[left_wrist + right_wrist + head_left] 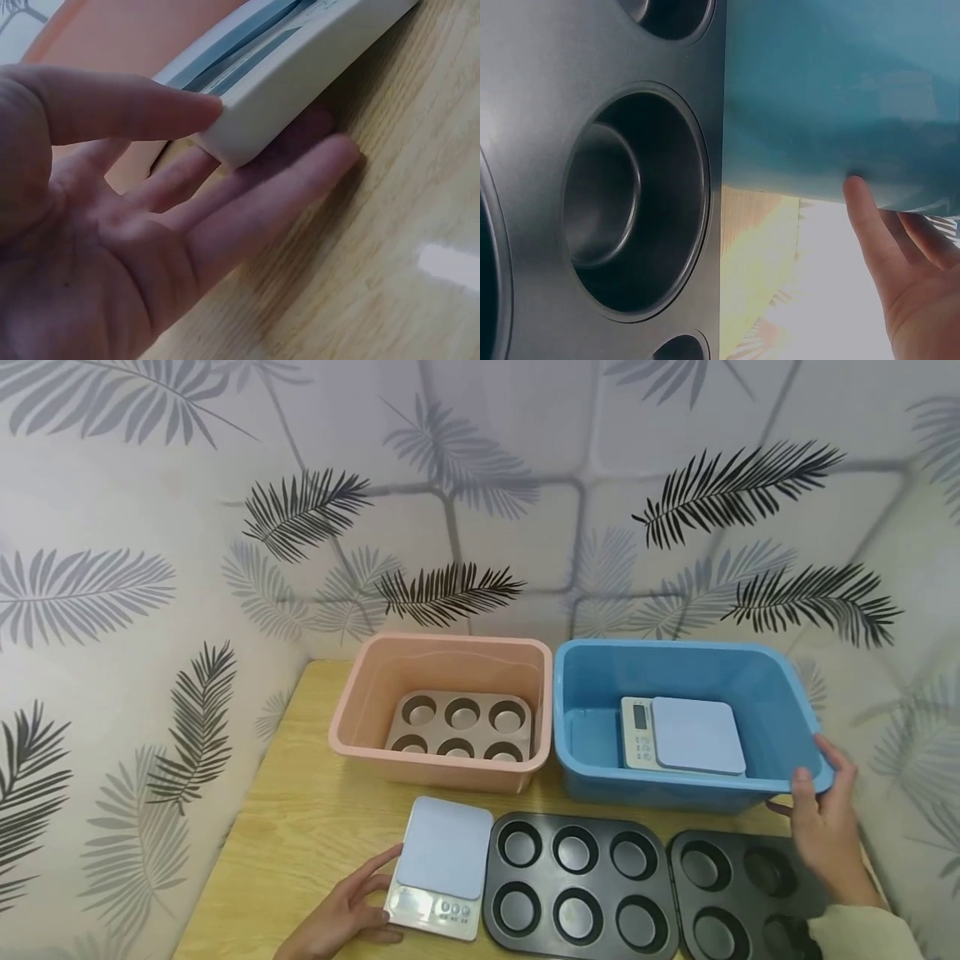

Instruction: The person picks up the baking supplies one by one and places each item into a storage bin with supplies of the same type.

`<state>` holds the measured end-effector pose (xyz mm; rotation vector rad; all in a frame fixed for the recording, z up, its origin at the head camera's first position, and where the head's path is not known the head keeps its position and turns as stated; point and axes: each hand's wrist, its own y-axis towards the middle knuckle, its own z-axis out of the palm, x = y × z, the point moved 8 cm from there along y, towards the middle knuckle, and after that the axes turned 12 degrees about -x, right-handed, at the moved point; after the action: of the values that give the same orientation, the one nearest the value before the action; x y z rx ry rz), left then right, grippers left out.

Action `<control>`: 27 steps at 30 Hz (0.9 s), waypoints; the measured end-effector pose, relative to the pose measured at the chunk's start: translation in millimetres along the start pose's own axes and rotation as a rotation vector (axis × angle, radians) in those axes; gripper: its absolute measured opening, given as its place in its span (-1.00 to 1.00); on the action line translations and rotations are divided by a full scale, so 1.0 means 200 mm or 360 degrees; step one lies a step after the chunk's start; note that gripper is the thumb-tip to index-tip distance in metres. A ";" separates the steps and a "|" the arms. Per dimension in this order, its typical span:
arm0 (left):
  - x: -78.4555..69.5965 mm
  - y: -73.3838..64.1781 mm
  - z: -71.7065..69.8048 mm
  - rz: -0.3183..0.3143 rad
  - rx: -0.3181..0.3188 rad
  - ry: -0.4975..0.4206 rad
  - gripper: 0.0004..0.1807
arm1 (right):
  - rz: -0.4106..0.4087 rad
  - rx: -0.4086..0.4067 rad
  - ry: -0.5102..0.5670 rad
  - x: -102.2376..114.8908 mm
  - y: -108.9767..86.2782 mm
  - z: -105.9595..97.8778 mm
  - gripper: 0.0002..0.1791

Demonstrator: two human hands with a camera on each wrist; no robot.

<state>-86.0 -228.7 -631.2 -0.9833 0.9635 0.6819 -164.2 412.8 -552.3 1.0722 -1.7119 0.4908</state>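
A white kitchen scale lies at the front of the table, its display and buttons toward me. My left hand holds its left edge; in the left wrist view the thumb touches the scale's corner while other fingers reach underneath. At the right, my right hand grips the front right corner of a blue plastic bin. The right wrist view has the thumb against the bin's outer wall, with the other fingers around the corner, partly hidden. Inside the bin lies another kitchen scale.
A pink plastic bin stands left of the blue one, holding a beige muffin pan. Two dark muffin pans lie side by side before the bins; my right arm covers part of the right one. Leaf-patterned covering rises behind the table.
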 end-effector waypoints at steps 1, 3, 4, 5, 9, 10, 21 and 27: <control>0.01 0.00 0.00 -0.0017 0.0002 -0.0018 0.03 | 0.0012 -0.0003 -0.0003 0.00 -0.01 0.00 -0.25; 0.01 0.00 0.01 -0.0022 -0.0002 -0.0047 0.03 | 0.0006 0.0003 0.0013 -0.01 -0.01 0.00 -0.24; 0.02 0.00 0.01 -0.0024 -0.0007 -0.0062 0.02 | 0.0004 -0.0001 0.0020 0.00 -0.01 0.01 -0.24; 0.03 0.01 0.00 -0.0024 -0.0015 -0.0067 0.01 | 0.0002 0.0004 0.0029 0.00 -0.01 0.01 -0.24; 0.02 0.02 -0.02 -0.0014 -0.0078 -0.0032 -0.03 | -0.0035 0.0008 0.0036 0.03 -0.01 0.01 -0.24; 0.02 0.02 -0.03 -0.0012 -0.0096 -0.0016 -0.04 | -0.0035 0.0005 0.0034 0.03 -0.01 0.01 -0.24; -0.11 -0.01 -0.11 0.0078 -0.0218 0.0017 -0.11 | -0.0031 -0.0026 0.0030 0.03 -0.01 0.00 -0.26; -0.25 -0.09 -0.11 0.0209 -0.0134 -0.0086 -0.12 | -0.0057 -0.0017 0.0038 0.04 -0.01 0.01 -0.25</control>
<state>-101.4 -259.3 -584.0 -0.9762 0.9640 0.8606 -164.2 406.6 -547.4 1.0834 -1.6700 0.4697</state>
